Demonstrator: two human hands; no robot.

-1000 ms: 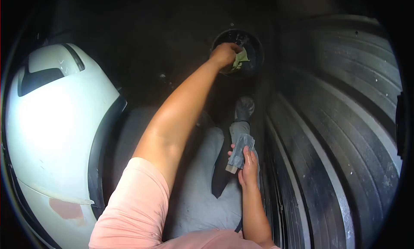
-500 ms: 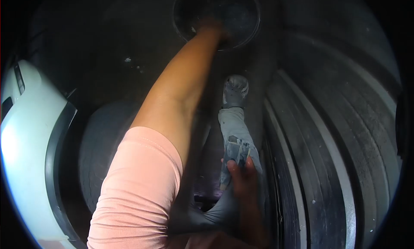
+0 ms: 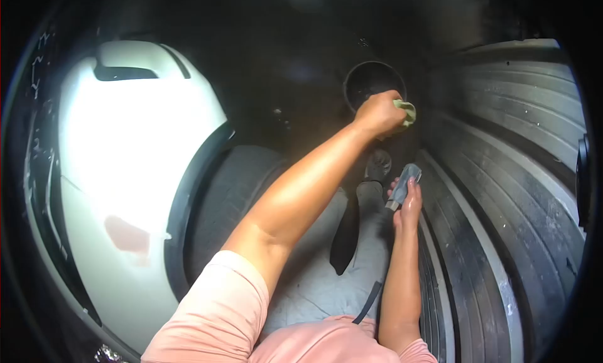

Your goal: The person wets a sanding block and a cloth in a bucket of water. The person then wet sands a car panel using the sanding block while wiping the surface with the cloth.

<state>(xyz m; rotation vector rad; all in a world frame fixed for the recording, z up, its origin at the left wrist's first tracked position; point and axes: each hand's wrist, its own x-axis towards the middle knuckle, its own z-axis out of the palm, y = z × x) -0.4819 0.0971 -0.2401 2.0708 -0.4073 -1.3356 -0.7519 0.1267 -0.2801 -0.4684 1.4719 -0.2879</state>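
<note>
Over the near rim of a dark round bucket (image 3: 346, 80), my left hand (image 3: 379, 114) is closed around a light-green sponge or cloth (image 3: 408, 113). Squeezed folds of it stick out on the right side of the fist. My right hand (image 3: 411, 203), lower and further right, grips a grey-blue hand-sized block (image 3: 407, 179). One end of the block is paler, and its exact kind is not clear. My fingers wrap its sides while its upper face shows.
On the left stands a white car's corner (image 3: 125, 162), with a dull pinkish patch (image 3: 127, 233) and a dark tyre (image 3: 232, 187) under the arch. A ribbed metal wall (image 3: 502, 181) runs close along my right. My shoe (image 3: 378, 165) is just below the bucket.
My left hand has come up out of the bucket with the light-green sponge or cloth. My right hand has raised the block away from my leg. The view has shifted, showing more of the car.
</note>
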